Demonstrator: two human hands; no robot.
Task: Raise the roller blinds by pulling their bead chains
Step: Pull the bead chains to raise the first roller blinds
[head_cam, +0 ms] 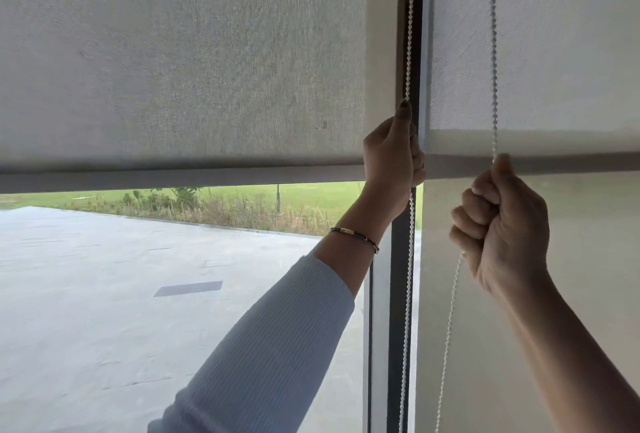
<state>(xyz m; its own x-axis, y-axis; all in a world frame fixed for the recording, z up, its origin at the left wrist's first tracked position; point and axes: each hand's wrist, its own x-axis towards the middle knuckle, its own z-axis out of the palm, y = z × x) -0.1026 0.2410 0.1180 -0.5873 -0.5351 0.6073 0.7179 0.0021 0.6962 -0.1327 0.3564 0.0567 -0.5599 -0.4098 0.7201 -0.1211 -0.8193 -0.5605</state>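
Bead chains [409, 51] inside both hands' fingers [474, 205].

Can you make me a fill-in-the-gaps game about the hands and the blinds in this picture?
1. Each hand grips a white bead ____.
2. The left hand wears a ____ on its wrist.
3. Under the left roller blind, beyond the pavement, grows green ____.
4. The right hand is closed into a ____.

Missing words: chain; bracelet; grass; fist

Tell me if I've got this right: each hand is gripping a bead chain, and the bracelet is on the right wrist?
Not quite. The bracelet is on the left wrist, as the head view shows. The rest holds: the left hand and right hand each grip a bead chain.
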